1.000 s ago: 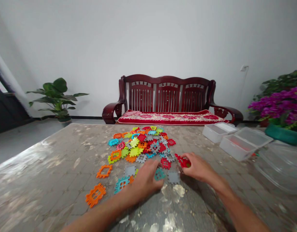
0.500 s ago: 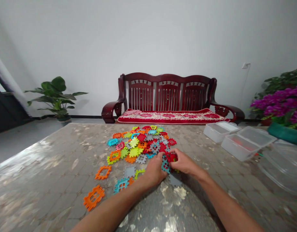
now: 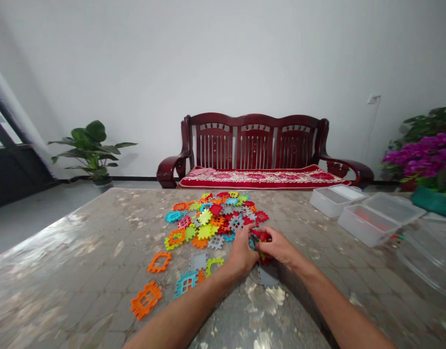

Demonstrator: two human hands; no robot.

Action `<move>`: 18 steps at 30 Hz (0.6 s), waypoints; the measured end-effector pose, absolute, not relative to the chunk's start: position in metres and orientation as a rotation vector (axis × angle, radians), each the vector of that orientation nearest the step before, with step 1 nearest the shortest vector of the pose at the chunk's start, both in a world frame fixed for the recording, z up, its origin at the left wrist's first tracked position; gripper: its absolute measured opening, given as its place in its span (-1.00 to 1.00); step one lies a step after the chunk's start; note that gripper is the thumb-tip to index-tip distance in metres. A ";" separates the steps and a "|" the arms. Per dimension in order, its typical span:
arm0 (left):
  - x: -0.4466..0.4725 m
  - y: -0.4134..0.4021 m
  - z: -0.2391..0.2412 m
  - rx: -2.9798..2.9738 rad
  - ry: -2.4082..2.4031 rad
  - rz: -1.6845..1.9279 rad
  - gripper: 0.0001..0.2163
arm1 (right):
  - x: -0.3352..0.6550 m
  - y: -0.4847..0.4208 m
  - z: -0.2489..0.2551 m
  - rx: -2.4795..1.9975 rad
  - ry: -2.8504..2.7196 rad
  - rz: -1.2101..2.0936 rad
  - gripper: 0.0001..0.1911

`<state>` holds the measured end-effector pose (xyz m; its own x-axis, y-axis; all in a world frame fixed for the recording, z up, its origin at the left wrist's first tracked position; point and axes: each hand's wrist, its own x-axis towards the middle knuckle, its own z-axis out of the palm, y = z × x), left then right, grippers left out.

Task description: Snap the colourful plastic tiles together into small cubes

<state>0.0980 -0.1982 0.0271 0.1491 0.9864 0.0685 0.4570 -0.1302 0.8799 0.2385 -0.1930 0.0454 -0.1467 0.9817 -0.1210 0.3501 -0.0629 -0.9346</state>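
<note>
Clock: read on the view, with the two hands at its centre and 12 pointing away from the person.
Left hand [image 3: 243,249]: fingers curled round a turquoise notched plastic piece [image 3: 252,243], mostly hidden by the hand.
Right hand [image 3: 279,246]: thumb and fingertips pinching a red notched plastic piece [image 3: 265,237] close against the turquoise one; whether the two are locked together cannot be told.
Just below, 6 o'clock: a flat grey square plastic plate with toothed edges [image 3: 268,276], lying on the table.
Pile, 10 o'clock: a heap of red, orange, lime, grey and blue toothed plastic tiles [image 3: 207,230], overlapping, near the left hand.
Loose tiles, 8 to 9 o'clock: a turquoise window-frame tile [image 3: 186,282], a second grey plate [image 3: 198,261], a lime open-frame tile [image 3: 214,265], an orange open-frame tile [image 3: 159,262] and an orange window-frame tile [image 3: 146,299].
Boxes, 3 o'clock: two translucent plastic boxes, the farther [image 3: 328,202] beside the nearer [image 3: 366,228], which shows red inside.
Table: a grey-brown, floral-patterned glossy top [image 3: 99,252].
Sofa, 12 o'clock: dark red carved wood [image 3: 257,145], beyond the table.
</note>
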 end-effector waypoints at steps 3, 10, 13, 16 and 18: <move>0.096 -0.194 0.034 1.696 1.356 1.019 -0.30 | 0.241 -0.189 0.056 -1.395 -1.523 1.225 -0.55; 0.072 -0.153 0.070 1.836 1.237 1.207 -0.30 | 0.222 -0.147 0.091 -1.247 -1.581 1.113 -0.55; 0.053 -0.141 0.082 1.903 1.345 1.191 -0.29 | 0.208 -0.132 0.101 -1.108 -1.674 1.040 -0.51; 0.025 -0.147 0.082 2.020 1.539 1.147 -0.37 | 0.206 -0.127 0.098 -1.054 -1.751 0.965 -0.44; 0.002 -0.160 0.078 2.100 1.588 1.064 -0.45 | 0.216 -0.132 0.087 -1.132 -1.790 0.856 -0.44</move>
